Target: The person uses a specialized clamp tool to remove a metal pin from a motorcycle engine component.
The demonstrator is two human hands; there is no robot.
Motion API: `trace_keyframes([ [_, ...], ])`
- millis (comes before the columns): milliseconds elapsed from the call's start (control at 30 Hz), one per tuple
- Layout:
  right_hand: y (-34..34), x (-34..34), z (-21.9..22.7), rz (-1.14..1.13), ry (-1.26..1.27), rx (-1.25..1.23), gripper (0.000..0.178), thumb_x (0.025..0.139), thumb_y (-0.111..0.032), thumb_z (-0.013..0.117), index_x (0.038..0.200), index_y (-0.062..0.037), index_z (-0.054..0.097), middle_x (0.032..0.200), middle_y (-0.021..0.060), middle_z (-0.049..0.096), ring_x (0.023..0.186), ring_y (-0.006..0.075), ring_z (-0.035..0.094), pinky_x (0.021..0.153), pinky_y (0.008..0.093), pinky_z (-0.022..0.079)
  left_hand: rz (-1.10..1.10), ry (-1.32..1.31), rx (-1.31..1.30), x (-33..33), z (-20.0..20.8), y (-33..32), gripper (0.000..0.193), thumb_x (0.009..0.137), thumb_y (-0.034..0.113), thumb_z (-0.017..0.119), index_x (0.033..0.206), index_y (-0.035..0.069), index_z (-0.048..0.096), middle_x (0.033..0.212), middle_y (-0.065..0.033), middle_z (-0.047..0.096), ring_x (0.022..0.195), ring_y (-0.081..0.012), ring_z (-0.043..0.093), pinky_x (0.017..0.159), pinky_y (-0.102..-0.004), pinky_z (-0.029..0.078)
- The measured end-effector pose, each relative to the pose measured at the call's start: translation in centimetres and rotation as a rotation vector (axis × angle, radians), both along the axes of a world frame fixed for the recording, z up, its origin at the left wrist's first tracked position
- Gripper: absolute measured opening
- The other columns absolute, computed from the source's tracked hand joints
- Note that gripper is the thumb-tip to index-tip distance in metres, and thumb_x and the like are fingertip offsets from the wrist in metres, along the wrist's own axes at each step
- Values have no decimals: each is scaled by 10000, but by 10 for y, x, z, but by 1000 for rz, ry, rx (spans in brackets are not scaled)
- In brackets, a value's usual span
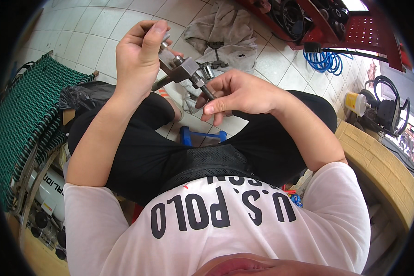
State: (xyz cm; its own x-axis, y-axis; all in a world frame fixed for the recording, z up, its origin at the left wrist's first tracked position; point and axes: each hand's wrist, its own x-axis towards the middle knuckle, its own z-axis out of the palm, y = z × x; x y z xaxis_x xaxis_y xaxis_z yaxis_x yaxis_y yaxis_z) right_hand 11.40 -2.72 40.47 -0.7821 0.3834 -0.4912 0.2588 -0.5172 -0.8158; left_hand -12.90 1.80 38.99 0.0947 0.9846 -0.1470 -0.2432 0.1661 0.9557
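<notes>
Head view: the person's left hand (139, 57) grips one end of a metal tool (181, 70), thumb laid along its upper part and fingers curled behind. From that hand the tool slants down toward the right hand (246, 94), whose fingers and thumb are gathered around the tip of the threaded bolt (208, 92). So the tool's main body sits between the two hands, above the person's lap.

It is grey steel, with a squarish block at the center, smooth flat faces and a dull sheen. A hex nut sits on the bolt just beside the block, and a round rod runs from the block toward the left wrist.

Beyond the hands, a crumpled grey cloth (237, 32) lies on glossy square tiles (106, 55). Left of the left hand is a green woven seat (34, 110), coarse and ribbed.
</notes>
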Motion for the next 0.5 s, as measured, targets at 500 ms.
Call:
trace_keyframes([
  [500,1,5,-11,-18,-192,53,351,934,-430,763,915,-82,717,951,-2,779,809,63,734,522,226,409,29,24,24,0,-1,3,407,981,358,724,1096,-24,639,999,-104,616,791,-195,667,722,-380,626],
])
